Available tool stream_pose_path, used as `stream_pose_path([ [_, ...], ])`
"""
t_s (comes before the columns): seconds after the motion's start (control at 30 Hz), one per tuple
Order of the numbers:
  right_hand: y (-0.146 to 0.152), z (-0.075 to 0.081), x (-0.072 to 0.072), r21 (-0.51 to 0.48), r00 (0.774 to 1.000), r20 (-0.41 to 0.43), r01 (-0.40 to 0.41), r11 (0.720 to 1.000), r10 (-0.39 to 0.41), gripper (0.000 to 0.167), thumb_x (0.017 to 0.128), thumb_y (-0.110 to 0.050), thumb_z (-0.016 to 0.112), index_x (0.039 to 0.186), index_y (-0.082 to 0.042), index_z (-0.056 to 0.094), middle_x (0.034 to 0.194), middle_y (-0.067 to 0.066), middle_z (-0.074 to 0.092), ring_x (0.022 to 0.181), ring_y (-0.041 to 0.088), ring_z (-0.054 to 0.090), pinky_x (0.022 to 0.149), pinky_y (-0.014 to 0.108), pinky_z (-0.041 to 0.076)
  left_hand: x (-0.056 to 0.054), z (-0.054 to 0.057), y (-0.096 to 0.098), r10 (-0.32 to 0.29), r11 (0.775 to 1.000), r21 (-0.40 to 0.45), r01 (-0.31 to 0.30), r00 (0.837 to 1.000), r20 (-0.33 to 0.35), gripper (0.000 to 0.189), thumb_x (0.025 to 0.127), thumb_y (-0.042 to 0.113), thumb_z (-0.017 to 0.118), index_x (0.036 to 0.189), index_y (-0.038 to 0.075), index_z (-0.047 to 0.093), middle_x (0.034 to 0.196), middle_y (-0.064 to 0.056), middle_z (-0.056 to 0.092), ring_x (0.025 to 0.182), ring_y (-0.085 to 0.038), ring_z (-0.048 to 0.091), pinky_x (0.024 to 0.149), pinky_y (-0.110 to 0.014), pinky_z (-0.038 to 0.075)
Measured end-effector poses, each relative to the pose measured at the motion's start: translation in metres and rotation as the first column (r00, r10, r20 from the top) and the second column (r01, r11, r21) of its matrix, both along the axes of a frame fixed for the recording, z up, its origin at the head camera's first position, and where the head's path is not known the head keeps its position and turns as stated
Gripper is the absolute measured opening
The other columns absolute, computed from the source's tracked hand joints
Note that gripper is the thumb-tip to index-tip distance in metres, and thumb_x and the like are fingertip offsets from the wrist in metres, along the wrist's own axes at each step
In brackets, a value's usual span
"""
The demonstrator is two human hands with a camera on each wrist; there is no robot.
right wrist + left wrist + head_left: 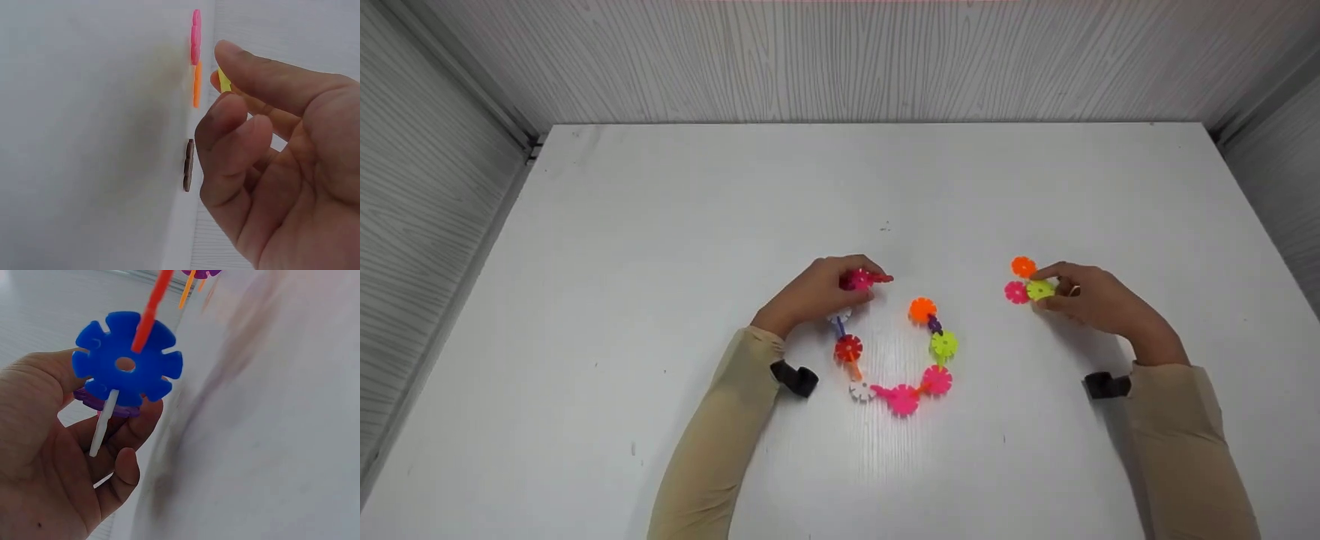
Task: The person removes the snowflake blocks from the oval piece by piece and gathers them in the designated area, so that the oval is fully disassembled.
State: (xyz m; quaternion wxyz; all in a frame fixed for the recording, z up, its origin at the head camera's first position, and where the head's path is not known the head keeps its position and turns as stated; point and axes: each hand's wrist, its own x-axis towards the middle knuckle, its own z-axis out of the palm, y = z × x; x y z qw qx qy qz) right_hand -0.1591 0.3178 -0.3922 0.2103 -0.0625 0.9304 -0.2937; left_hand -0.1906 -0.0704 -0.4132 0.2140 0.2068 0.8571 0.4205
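Note:
Slotted plastic flower discs of many colours are joined into a curved chain (903, 400) on the table. At its upper left end, my left hand (819, 291) holds the chain near a pink disc (861, 280) and a red disc (881, 277). The left wrist view shows a blue disc (126, 360) with a white disc (104, 424) slotted into it; a purple disc (95, 400) lies behind, among the fingers. My right hand (1102, 298) pinches a yellow-green disc (1040, 291) between thumb and fingers, beside a loose orange disc (1024, 267) and a loose pink disc (1015, 292).
A dark brown disc (188, 166) lies on the table close by the right hand's fingers. An orange disc (922, 310) forms the chain's other end, between the two hands. The white table (660, 202) meets panelled walls at the back and sides.

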Motion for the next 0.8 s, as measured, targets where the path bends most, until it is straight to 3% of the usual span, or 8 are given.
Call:
stream_pose_path([
  [0.17,0.0016,-0.0003,0.0004,-0.004,0.999,0.041,-0.019,1.0,0.019,0.042,0.092,-0.019,0.064,0.132,-0.011,0.055,0.095,0.01,0.054,0.071,0.017,0.051,0.061,0.026,0.044,0.0003,0.0009,0.0002,0.007,1.0,0.003,-0.007,1.0,0.007,0.031,0.091,0.025,0.066,0.122,0.029,0.062,0.11,-0.003,0.062,0.096,-0.02,0.053,0.08,-0.027,0.05],
  [0.4,0.0019,-0.0007,0.0008,0.017,0.998,0.046,-0.04,0.999,0.039,0.042,0.093,-0.019,0.063,0.133,-0.013,0.054,0.094,0.009,0.055,0.077,0.019,0.05,0.064,0.027,0.044,-0.0014,0.0003,0.0009,0.035,0.999,-0.016,-0.035,0.999,0.027,0.039,0.09,0.026,0.067,0.126,0.021,0.053,0.089,-0.005,0.057,0.078,-0.018,0.05,0.071,-0.027,0.046],
  [0.53,0.0026,-0.0007,0.0007,0.031,0.999,0.034,-0.04,0.999,0.039,0.042,0.093,-0.018,0.063,0.133,-0.012,0.054,0.093,0.009,0.054,0.079,0.02,0.049,0.064,0.027,0.043,-0.0024,0.0,0.0012,0.038,0.999,-0.015,-0.038,0.999,0.029,0.04,0.089,0.025,0.068,0.124,0.017,0.049,0.09,-0.004,0.06,0.075,-0.017,0.05,0.07,-0.026,0.045],
  [0.8,0.0061,0.0003,0.0012,0.035,0.998,0.04,-0.039,0.999,0.038,0.042,0.092,-0.017,0.063,0.133,-0.013,0.054,0.096,0.009,0.055,0.083,0.021,0.05,0.066,0.026,0.045,0.0002,0.0037,0.0022,0.024,1.0,0.003,-0.024,0.999,0.031,0.035,0.089,0.024,0.069,0.119,0.019,0.053,0.085,-0.003,0.058,0.073,-0.016,0.049,0.067,-0.026,0.042],
])
